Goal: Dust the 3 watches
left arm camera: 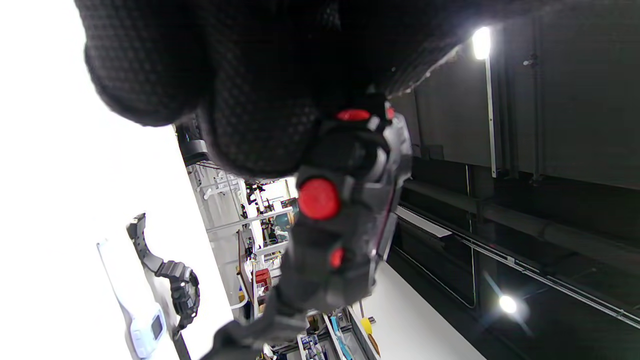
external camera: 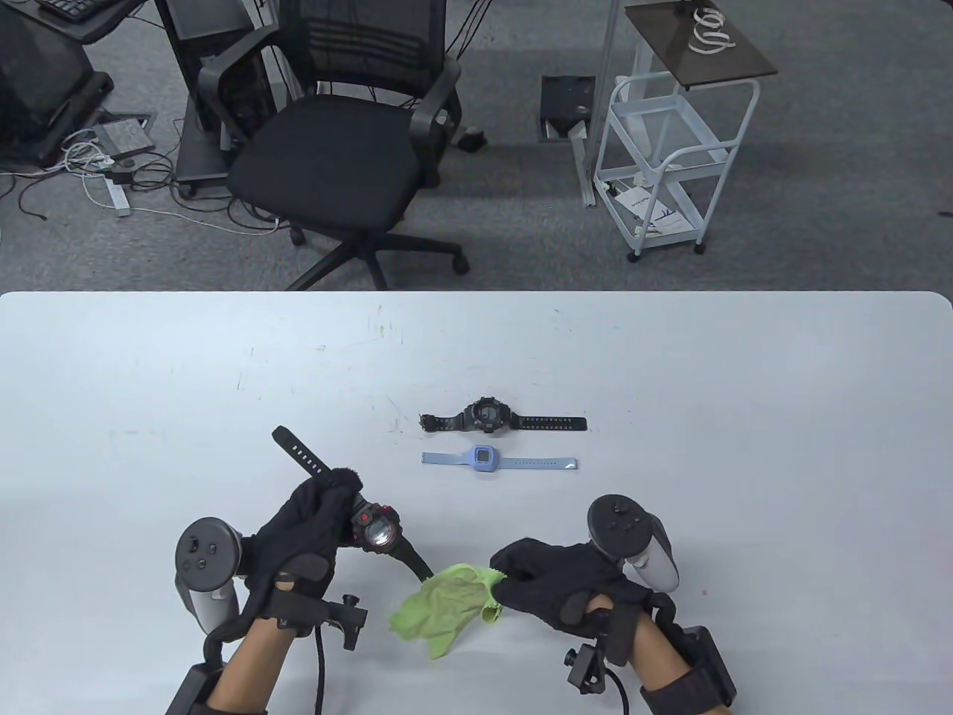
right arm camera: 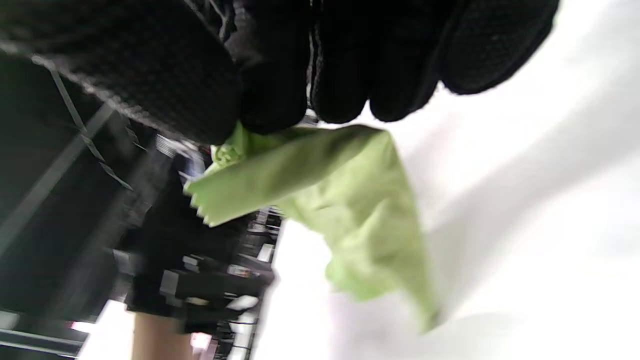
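- The left hand is close to the bottom edge of the table view, and its fingers are curled tight around the strap of a black watch with red buttons.
- This red and black watch is held up off the desk — one strap end sticks out past the fingers toward the far left, and the other end hangs down toward the cloth.
- In the left wrist view the watch's side fills the middle, with a big round red button showing.
- The right hand is near the bottom edge too, on the right side. Its fingers are pinched together on a green cloth.
- The green cloth hangs from those fingers and droops toward the white desk, just beside the low strap end of the held watch.
- Two more watches lie flat in the middle of the desk, well apart from both hands.
- The black watch lies farther back, with its straps stretched out left and right.
- The light blue watch lies just in front of it, in the same line — close by, but I cannot tell if they touch.
- Behind the desk stands a black office chair and a white cart on a grey floor.
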Action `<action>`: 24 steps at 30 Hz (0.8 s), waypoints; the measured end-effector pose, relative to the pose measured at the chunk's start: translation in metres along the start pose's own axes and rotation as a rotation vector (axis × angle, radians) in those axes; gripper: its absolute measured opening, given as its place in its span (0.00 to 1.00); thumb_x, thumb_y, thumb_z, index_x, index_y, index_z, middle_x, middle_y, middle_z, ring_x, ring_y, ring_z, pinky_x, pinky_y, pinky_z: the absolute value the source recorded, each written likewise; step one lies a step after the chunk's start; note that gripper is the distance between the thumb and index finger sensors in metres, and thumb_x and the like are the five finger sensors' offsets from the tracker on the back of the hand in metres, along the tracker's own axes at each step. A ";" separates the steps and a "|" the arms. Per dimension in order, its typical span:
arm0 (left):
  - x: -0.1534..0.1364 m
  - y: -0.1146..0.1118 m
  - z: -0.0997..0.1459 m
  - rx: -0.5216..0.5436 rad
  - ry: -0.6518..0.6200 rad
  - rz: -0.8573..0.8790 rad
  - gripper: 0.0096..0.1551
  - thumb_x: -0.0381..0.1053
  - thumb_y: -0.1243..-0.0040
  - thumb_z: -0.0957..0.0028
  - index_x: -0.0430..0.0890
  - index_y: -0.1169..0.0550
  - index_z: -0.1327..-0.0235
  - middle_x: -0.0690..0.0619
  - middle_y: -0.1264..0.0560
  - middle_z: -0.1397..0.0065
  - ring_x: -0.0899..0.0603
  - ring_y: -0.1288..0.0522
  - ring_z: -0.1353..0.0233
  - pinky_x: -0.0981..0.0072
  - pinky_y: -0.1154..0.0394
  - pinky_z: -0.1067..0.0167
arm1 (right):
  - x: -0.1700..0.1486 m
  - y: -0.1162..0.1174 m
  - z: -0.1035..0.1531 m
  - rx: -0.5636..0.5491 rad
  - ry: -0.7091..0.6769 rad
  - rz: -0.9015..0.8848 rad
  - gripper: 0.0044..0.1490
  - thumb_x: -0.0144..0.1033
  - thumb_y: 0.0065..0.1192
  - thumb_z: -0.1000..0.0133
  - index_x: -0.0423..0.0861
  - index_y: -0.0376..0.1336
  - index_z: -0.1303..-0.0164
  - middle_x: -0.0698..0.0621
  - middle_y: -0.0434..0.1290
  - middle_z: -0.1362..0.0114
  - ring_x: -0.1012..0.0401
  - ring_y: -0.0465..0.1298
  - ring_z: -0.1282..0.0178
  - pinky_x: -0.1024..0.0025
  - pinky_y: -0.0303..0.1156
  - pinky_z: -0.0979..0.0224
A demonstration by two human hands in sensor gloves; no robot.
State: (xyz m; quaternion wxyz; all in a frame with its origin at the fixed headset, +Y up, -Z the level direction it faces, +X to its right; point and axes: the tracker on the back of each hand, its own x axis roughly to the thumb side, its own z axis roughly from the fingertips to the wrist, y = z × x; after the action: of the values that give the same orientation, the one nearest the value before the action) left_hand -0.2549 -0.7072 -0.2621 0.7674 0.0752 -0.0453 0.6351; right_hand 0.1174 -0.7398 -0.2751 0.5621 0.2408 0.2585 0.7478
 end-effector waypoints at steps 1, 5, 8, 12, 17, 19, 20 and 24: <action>0.000 0.001 0.000 0.005 0.003 0.006 0.26 0.52 0.36 0.44 0.39 0.18 0.38 0.45 0.14 0.48 0.43 0.11 0.61 0.45 0.16 0.54 | 0.001 -0.005 0.002 0.010 -0.020 -0.074 0.28 0.51 0.71 0.46 0.44 0.75 0.45 0.41 0.67 0.25 0.44 0.69 0.27 0.40 0.67 0.33; 0.001 0.002 0.000 0.010 0.004 0.020 0.26 0.51 0.37 0.43 0.39 0.19 0.37 0.45 0.14 0.48 0.44 0.11 0.61 0.45 0.16 0.54 | -0.002 -0.021 0.008 0.006 -0.110 -0.314 0.29 0.52 0.68 0.45 0.42 0.74 0.45 0.39 0.66 0.24 0.39 0.64 0.22 0.33 0.61 0.29; 0.001 0.002 0.000 0.005 0.005 0.029 0.26 0.51 0.37 0.43 0.39 0.19 0.37 0.45 0.14 0.48 0.44 0.11 0.61 0.45 0.16 0.54 | -0.012 -0.030 0.012 -0.072 -0.103 -0.409 0.29 0.51 0.67 0.45 0.42 0.74 0.45 0.38 0.66 0.24 0.37 0.64 0.23 0.32 0.61 0.30; 0.002 -0.001 0.001 -0.003 0.000 0.025 0.26 0.51 0.37 0.44 0.38 0.19 0.37 0.45 0.14 0.48 0.44 0.11 0.62 0.45 0.16 0.54 | -0.012 -0.031 0.012 -0.100 -0.121 -0.374 0.29 0.51 0.65 0.44 0.43 0.73 0.43 0.38 0.66 0.23 0.36 0.64 0.23 0.32 0.60 0.30; 0.000 -0.010 0.002 -0.034 0.007 0.030 0.26 0.50 0.37 0.44 0.38 0.19 0.37 0.45 0.14 0.48 0.44 0.11 0.62 0.45 0.16 0.55 | 0.004 -0.012 0.004 -0.093 -0.193 -0.265 0.28 0.50 0.66 0.44 0.45 0.73 0.42 0.37 0.63 0.21 0.35 0.61 0.21 0.31 0.59 0.29; 0.000 -0.016 0.004 -0.050 0.010 0.028 0.26 0.50 0.37 0.44 0.38 0.19 0.38 0.45 0.14 0.48 0.44 0.11 0.62 0.45 0.16 0.55 | 0.012 -0.001 -0.001 -0.079 -0.203 -0.199 0.27 0.50 0.67 0.44 0.46 0.73 0.41 0.36 0.61 0.20 0.34 0.60 0.20 0.29 0.58 0.29; 0.000 -0.018 0.004 -0.052 0.010 0.029 0.26 0.50 0.37 0.44 0.38 0.19 0.38 0.45 0.14 0.48 0.44 0.11 0.62 0.46 0.16 0.55 | 0.015 0.003 -0.004 -0.077 -0.218 -0.168 0.27 0.50 0.67 0.44 0.47 0.73 0.41 0.36 0.61 0.20 0.34 0.60 0.20 0.30 0.58 0.29; -0.001 -0.027 0.006 -0.070 0.012 0.039 0.26 0.50 0.37 0.44 0.38 0.19 0.38 0.45 0.14 0.49 0.44 0.11 0.63 0.46 0.15 0.55 | 0.023 0.027 -0.013 -0.051 -0.240 -0.066 0.26 0.50 0.68 0.44 0.49 0.74 0.41 0.35 0.58 0.18 0.33 0.59 0.21 0.29 0.58 0.29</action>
State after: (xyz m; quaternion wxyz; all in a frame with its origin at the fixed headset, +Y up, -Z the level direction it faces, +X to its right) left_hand -0.2281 -0.7146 -0.2582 0.7573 0.0438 -0.0644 0.6484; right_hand 0.0839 -0.7252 -0.2652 0.6193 0.3055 0.1781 0.7010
